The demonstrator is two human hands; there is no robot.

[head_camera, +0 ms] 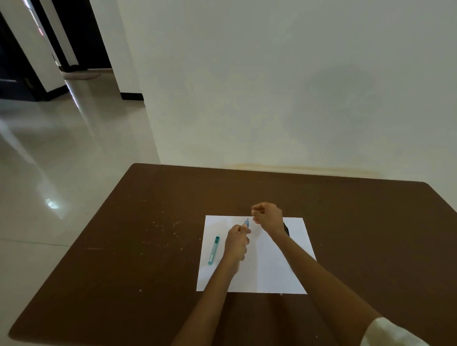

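teal tube lies flat on the left part of the white sheet, just beside the left hand, untouched. left hand grips a blue pen, one end poking out past the fingers, above the sheet's upper middle. right hand sits just right of that end, fingers curled tight; can't tell if it pinches anything. small dark object is half hidden behind the right forearm. brown table under all.

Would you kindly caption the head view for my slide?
Left hand grips a slim blue pen above a white paper sheet on a brown table; curled right hand beside its tip.
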